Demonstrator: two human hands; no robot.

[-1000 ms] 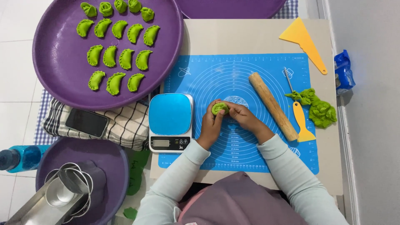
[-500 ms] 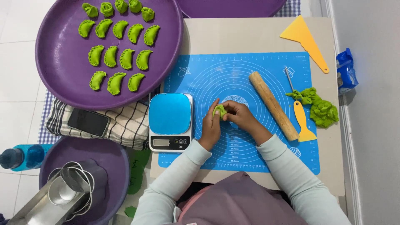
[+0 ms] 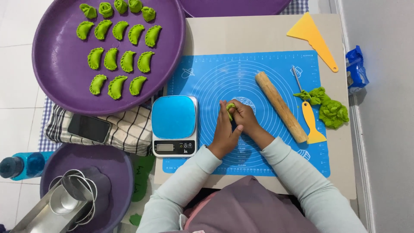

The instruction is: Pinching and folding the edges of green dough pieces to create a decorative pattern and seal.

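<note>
Both my hands meet over the middle of the blue silicone mat [image 3: 207, 73]. My left hand [image 3: 224, 131] and my right hand [image 3: 244, 119] pinch a small green dumpling [image 3: 230, 108] between their fingers; most of it is hidden by them. A wooden rolling pin [image 3: 280, 106] lies slanted just right of my right hand. A digital kitchen scale [image 3: 174, 124] with a blue top stands just left of my left hand. A large purple tray [image 3: 60, 92] at the upper left holds several folded green dumplings [image 3: 120, 60] in rows.
A lump of green dough [image 3: 331, 110] and a yellow spatula [image 3: 311, 124] lie at the mat's right edge. A yellow scraper [image 3: 311, 35] sits at the upper right. A phone [image 3: 89, 128] rests on a checked cloth [image 3: 129, 131]. Metal cutters [image 3: 71, 198] fill a purple bowl [image 3: 112, 166] at the lower left, beside a blue bottle [image 3: 19, 166].
The dumpling has turned from lying flat in my fingers to standing edge-up between them. My hands have stayed at the same spot on the mat.
</note>
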